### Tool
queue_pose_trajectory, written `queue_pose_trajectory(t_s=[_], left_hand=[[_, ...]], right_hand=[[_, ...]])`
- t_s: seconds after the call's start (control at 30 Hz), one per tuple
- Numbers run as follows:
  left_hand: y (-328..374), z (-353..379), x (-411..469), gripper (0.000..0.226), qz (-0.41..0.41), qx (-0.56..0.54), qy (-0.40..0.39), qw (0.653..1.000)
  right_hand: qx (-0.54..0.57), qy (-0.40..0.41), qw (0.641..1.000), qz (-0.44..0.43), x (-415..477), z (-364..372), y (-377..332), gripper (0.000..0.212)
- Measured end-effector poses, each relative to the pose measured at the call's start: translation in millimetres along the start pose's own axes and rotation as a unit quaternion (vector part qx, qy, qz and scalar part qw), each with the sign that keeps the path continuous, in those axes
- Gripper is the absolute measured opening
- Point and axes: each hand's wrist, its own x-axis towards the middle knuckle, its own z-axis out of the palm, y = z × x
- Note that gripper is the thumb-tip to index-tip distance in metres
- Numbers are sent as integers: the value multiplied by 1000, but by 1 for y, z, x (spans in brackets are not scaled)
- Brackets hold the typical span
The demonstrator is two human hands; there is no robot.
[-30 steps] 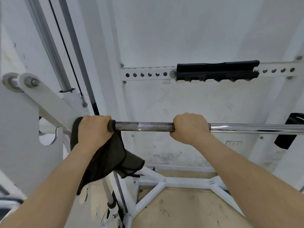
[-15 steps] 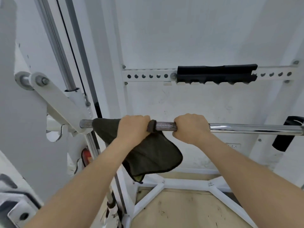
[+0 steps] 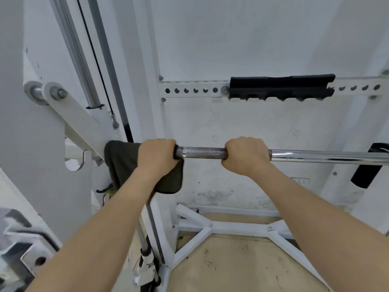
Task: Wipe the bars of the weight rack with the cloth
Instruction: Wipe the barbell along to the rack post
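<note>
A steel bar (image 3: 204, 153) runs level across the white rack, knurled between my hands and shiny chrome to the right. My left hand (image 3: 156, 157) grips the bar through a dark olive cloth (image 3: 122, 163), which is wrapped over the bar and hangs below it beside the rack's left bracket. My right hand (image 3: 245, 153) grips the bare bar a short way to the right. The bar's left end is hidden under the cloth.
A slanted white arm (image 3: 80, 125) with bolts and vertical guide rods (image 3: 81, 60) stand at the left. A holed white crossbar (image 3: 189, 90) carries a black pad (image 3: 282, 86) on the back wall. White floor braces (image 3: 202, 230) lie below. A black roller (image 3: 367, 171) is at the right.
My left hand slid the cloth right along the bar until it nearly met my right hand, then back left a little. My right hand kept its grip.
</note>
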Motion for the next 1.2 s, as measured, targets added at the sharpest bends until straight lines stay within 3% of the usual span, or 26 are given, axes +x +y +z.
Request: queue_pose_trajectory(t_s=[0.13, 0.2, 0.23, 0.33, 0.4, 0.47, 0.57, 0.67, 0.73, 0.83, 1.03, 1.1, 1.2], left_hand=[[101, -11, 7, 11, 72, -26, -54, 996], [112, -11, 9, 10, 95, -38, -58, 993], [106, -11, 7, 12, 111, -51, -53, 991], [72, -22, -5, 40, 171, -171, -84, 967], [39, -37, -19, 57, 130, -300, -96, 940], [-9, -41, -30, 57, 17, -304, -26, 952], [-71, -30, -54, 60, -144, -205, 1, 968], [-84, -18, -79, 68, -104, -212, -24, 972], [-89, -12, -86, 67, -81, -216, -16, 973], [-99, -2, -83, 67, -106, -135, -9, 985], [-69, -18, -67, 57, -198, -141, 17, 970], [-55, -19, -63, 63, -188, -156, -12, 970], [-50, -20, -56, 69, -138, -166, -44, 975]], right_hand=[[22, -45, 999, 8, -6, -8, -2, 10], [35, -66, 997, 0, -7, -11, 0, 19], [38, -78, 996, -4, -7, -11, 1, 30], [62, -186, 981, 5, -9, -25, 9, 94], [81, -228, 970, -18, -9, -40, 4, 107], [96, -213, 971, -50, 1, -47, -19, 97], [55, -142, 984, -96, 19, -32, -77, 47], [34, -38, 991, -126, 44, -13, -137, 22], [57, -21, 989, -138, 62, -13, -177, 20], [57, -25, 988, -143, 79, -17, -212, 14], [66, -19, 984, -163, 69, -13, -196, 6], [85, -34, 985, -147, 60, -12, -177, 16], [61, -24, 994, -86, 36, -7, -114, 12]])
